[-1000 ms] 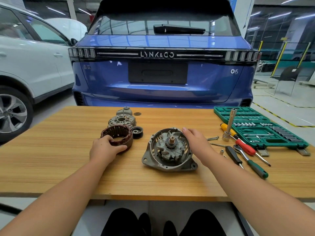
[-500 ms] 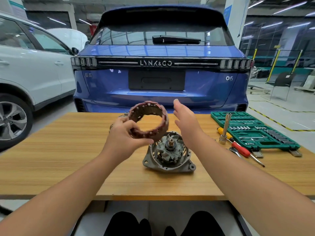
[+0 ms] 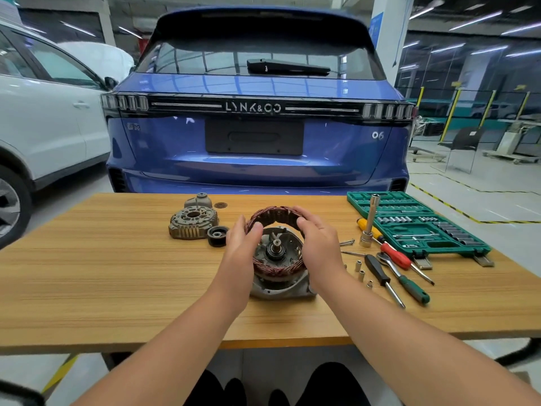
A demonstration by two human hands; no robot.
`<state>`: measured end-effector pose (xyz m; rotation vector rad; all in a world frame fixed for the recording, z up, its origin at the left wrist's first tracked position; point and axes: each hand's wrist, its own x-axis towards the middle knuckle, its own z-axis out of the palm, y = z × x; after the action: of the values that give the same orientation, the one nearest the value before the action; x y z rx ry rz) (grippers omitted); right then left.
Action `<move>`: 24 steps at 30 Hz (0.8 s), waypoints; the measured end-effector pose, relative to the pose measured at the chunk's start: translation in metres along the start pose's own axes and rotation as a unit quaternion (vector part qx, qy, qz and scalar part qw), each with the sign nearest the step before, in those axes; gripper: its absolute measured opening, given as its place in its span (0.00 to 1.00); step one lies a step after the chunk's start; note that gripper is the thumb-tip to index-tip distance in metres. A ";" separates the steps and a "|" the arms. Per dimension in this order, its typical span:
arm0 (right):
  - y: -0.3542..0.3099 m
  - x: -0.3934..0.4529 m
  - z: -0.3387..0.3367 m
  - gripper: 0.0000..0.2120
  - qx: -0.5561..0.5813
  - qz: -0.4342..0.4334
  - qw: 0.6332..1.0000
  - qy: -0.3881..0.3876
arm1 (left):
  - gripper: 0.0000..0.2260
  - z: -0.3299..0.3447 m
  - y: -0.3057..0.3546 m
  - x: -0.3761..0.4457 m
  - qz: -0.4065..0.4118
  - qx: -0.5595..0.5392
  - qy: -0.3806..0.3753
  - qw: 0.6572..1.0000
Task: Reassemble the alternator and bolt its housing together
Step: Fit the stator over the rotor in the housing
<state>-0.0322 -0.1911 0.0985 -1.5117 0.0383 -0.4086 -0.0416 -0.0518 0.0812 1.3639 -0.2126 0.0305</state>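
What changed: a second ago the copper-wound stator ring point(image 3: 275, 218) sat flat on the light wooden table point(image 3: 117, 273) by the loose parts. Half a second ago it was up in the air in the left hand only. Now both hands have it over the grey aluminium front housing with the rotor and shaft in it point(image 3: 276, 250), tilted, near edge low and far edge riding high.
What that means: looks to me like the stator-seating step, not dropped home yet. It needs levelling before the rear cover can go on and anything gets bolted.
Far left: grey cast rear end cover with cooling slots point(image 3: 193, 224), a smaller grey cast piece point(image 3: 199, 200) just behind it, a black pulley wheel point(image 3: 218, 235) just beside it. All untouched.
Left hand point(image 3: 241, 250): fingers fairly straight, pressed along the ring's left side, thumb on the rim. More cradling than clamping.
Right hand point(image 3: 319, 241): fingers curved over the far right of the ring, gripping it.
Right of the housing: long thin bolts point(image 3: 347, 243) and a few small sockets point(image 3: 358, 266) loose on the table, then a black-handled screwdriver point(image 3: 380, 276), a ratchet with a green grip point(image 3: 402, 276), a red-and-yellow screwdriver point(image 3: 389, 250) and an upright chrome extension bar point(image 3: 370, 221).
Container: open green plastic socket case point(image 3: 456, 247), rows of chrome sockets and bits in the moulded slots, a few slots empty.
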 end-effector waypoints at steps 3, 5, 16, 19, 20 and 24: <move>0.010 0.002 0.002 0.15 0.018 0.027 0.999 0.008 | 0.41 0.000 -0.003 0.003 -0.008 0.003 -0.011 1.000; 0.016 0.003 0.003 0.15 0.018 0.032 0.999 0.017 | 0.40 0.000 -0.005 0.004 -0.013 0.013 -0.008 1.000; 0.037 0.007 0.009 0.14 -0.033 0.017 0.999 0.018 | 0.28 -0.002 -0.024 0.011 -0.014 0.059 0.029 0.998; 0.043 0.012 0.008 0.15 -0.040 0.011 0.999 0.028 | 0.30 -0.003 -0.025 0.013 -0.014 0.095 0.030 0.995; 0.044 0.013 0.008 0.16 -0.044 0.008 0.999 0.031 | 0.36 -0.004 -0.026 0.014 -0.010 0.115 0.027 0.993; 0.049 0.015 0.008 0.17 -0.072 -0.008 0.997 0.036 | 0.50 -0.009 -0.030 0.021 0.003 0.233 0.028 0.972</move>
<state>-0.0044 -0.1876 0.0545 -1.6391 0.1150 -0.4811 -0.0158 -0.0515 0.0544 1.8281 -0.1669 0.1295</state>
